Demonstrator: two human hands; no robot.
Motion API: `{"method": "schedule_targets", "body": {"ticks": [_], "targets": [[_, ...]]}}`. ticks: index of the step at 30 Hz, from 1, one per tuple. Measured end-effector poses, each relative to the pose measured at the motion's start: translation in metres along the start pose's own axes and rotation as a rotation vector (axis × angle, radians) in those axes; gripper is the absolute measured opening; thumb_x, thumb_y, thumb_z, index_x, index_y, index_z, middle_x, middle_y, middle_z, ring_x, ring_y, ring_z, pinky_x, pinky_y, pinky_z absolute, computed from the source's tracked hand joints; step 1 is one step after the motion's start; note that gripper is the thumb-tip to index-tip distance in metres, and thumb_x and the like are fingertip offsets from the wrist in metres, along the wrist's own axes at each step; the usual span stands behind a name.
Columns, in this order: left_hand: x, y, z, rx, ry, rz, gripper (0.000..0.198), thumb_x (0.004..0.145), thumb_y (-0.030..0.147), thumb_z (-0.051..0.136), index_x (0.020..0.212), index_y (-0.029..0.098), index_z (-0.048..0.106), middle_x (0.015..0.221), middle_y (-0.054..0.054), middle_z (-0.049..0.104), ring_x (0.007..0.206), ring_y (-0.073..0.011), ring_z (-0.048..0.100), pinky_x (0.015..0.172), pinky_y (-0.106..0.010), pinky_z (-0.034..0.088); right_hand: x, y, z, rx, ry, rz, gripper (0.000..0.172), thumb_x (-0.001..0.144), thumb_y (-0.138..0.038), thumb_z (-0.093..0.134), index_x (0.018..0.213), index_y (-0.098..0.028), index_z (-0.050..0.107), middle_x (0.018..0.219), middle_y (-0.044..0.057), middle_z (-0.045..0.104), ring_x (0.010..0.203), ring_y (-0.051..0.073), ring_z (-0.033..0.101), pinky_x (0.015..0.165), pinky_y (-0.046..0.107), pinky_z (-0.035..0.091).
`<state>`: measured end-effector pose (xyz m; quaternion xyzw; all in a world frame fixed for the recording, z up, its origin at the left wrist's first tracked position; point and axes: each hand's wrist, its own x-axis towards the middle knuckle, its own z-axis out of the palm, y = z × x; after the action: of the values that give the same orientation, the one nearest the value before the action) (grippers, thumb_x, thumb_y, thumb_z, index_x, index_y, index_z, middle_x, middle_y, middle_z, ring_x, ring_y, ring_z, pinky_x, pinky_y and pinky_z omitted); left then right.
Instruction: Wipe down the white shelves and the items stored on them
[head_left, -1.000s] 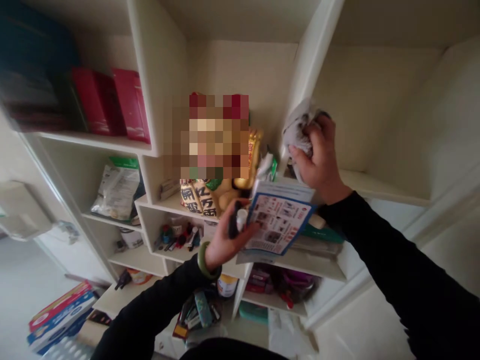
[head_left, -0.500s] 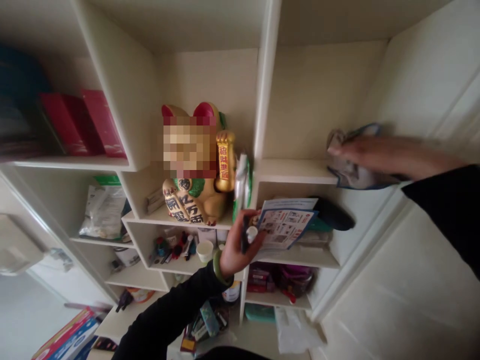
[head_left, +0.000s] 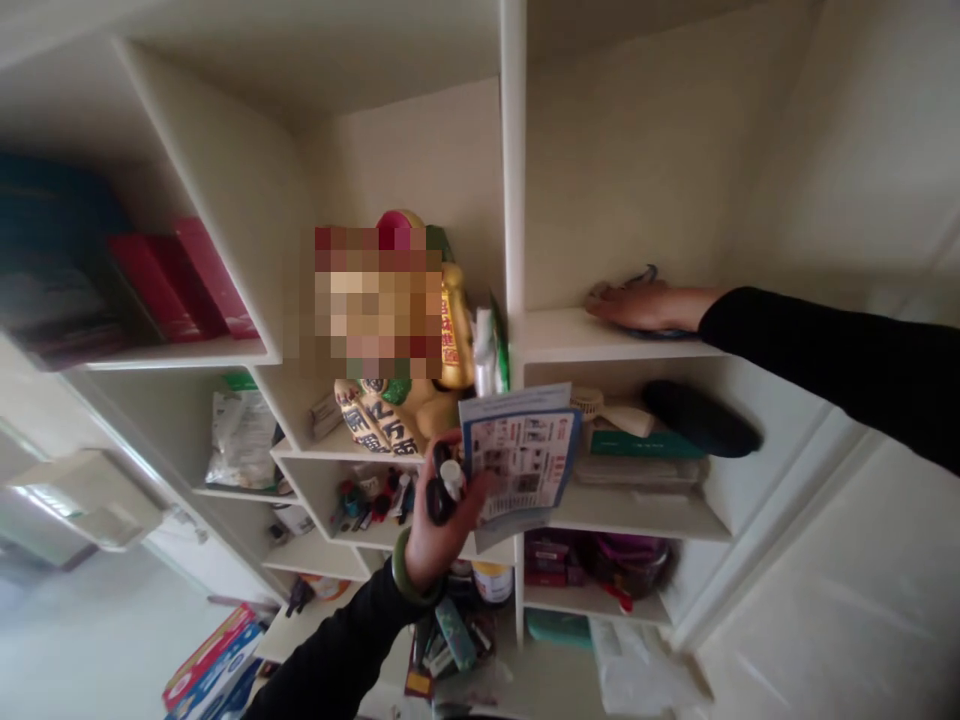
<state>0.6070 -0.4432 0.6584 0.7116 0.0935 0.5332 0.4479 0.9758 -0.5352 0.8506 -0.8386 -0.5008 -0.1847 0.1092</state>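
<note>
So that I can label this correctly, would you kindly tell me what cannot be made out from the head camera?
In the head view:
The gold figurine: mostly pixelated.
The dark item in the left hand: partly hidden by fingers.
The cloth: mostly covered by the right hand.
The leaflet: print too small.
The boxes: cut off by the bottom edge.

left of the gold lucky cat (head_left: 394,415) stand red books (head_left: 176,280), with a white packet (head_left: 241,440) lower down and a tin (head_left: 493,583) below it.
</note>
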Motion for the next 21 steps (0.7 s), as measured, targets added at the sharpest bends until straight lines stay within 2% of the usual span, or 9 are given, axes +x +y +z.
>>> {"method": "schedule_targets", "body": {"ticks": [3,6,8,11,13,16,18,19,21], "targets": [[0.009,0.010,0.011,-0.112,0.033,-0.049,0.054,0.088,0.054,0.091,0.127,0.023,0.071,0.104,-0.006,0.081,0.099,-0.0255,0.079,0.093,-0.038,0.067,0.012,-0.047,-0.002,0.068,-0.135,-0.098,0.059,0.114,-0.047,0.042,0.152,-0.014,0.072,0.164,0.020,0.066,0.151,0.038,0.061,0.129,0.060,0.041],[0.017,0.015,0.022,-0.192,0.046,-0.031,0.064,0.087,0.062,0.091,0.136,0.026,0.069,0.117,-0.009,0.081,0.112,-0.0290,0.080,0.104,-0.044,0.067,0.016,-0.086,-0.006,0.123,-0.171,-0.218,0.043,0.111,-0.034,0.053,0.141,-0.014,0.077,0.160,0.017,0.070,0.152,0.039,0.060,0.130,0.060,0.042],[0.021,0.017,0.026,-0.203,0.046,-0.016,0.065,0.088,0.064,0.091,0.138,0.027,0.069,0.122,-0.009,0.079,0.119,-0.0297,0.079,0.111,-0.047,0.066,0.010,-0.099,-0.012,0.154,-0.176,-0.270,0.038,0.109,-0.027,0.054,0.133,-0.010,0.079,0.155,0.017,0.073,0.148,0.036,0.063,0.128,0.056,0.045],[0.029,0.019,0.031,-0.233,0.068,-0.013,0.063,0.086,0.065,0.092,0.132,0.028,0.072,0.122,-0.008,0.080,0.121,-0.0304,0.079,0.115,-0.050,0.064,-0.011,-0.100,-0.025,0.206,-0.167,-0.280,0.050,0.115,-0.031,0.039,0.132,-0.003,0.077,0.148,0.015,0.076,0.139,0.026,0.069,0.125,0.044,0.047],[0.033,0.021,0.033,-0.293,0.076,-0.020,0.060,0.084,0.067,0.094,0.126,0.028,0.074,0.119,-0.007,0.081,0.120,-0.0312,0.079,0.114,-0.053,0.065,-0.033,-0.097,-0.036,0.211,-0.043,-0.153,0.054,0.116,-0.039,0.040,0.132,-0.003,0.076,0.144,0.017,0.078,0.137,0.027,0.071,0.123,0.047,0.047],[0.034,0.027,0.035,-0.359,0.085,-0.034,0.059,0.083,0.069,0.094,0.121,0.028,0.076,0.120,-0.008,0.081,0.121,-0.0324,0.079,0.114,-0.056,0.065,-0.076,-0.096,-0.048,0.244,0.416,0.035,0.048,0.111,-0.045,0.059,0.132,-0.006,0.077,0.147,0.024,0.075,0.145,0.037,0.066,0.127,0.058,0.043],[0.030,0.033,0.036,-0.379,0.083,-0.050,0.060,0.082,0.070,0.094,0.122,0.028,0.076,0.120,-0.008,0.081,0.122,-0.0327,0.079,0.114,-0.056,0.066,-0.112,-0.101,-0.043,0.394,0.638,0.010,0.047,0.110,-0.049,0.057,0.127,-0.012,0.079,0.141,0.022,0.078,0.140,0.036,0.069,0.126,0.056,0.047],[0.027,0.036,0.037,-0.390,0.076,-0.062,0.062,0.082,0.069,0.094,0.123,0.027,0.076,0.120,-0.008,0.081,0.121,-0.0326,0.079,0.113,-0.055,0.066,-0.132,-0.105,-0.035,0.518,0.648,-0.025,0.048,0.110,-0.054,0.053,0.123,-0.017,0.080,0.132,0.018,0.082,0.128,0.034,0.075,0.120,0.055,0.052],[0.017,0.041,0.041,-0.407,0.046,-0.103,0.064,0.082,0.066,0.096,0.126,0.026,0.075,0.120,-0.007,0.081,0.119,-0.0317,0.079,0.111,-0.053,0.067,-0.168,-0.115,-0.012,0.790,0.442,-0.053,0.053,0.100,-0.073,0.060,0.113,-0.026,0.081,0.112,0.010,0.086,0.102,0.031,0.080,0.103,0.054,0.063]]}}
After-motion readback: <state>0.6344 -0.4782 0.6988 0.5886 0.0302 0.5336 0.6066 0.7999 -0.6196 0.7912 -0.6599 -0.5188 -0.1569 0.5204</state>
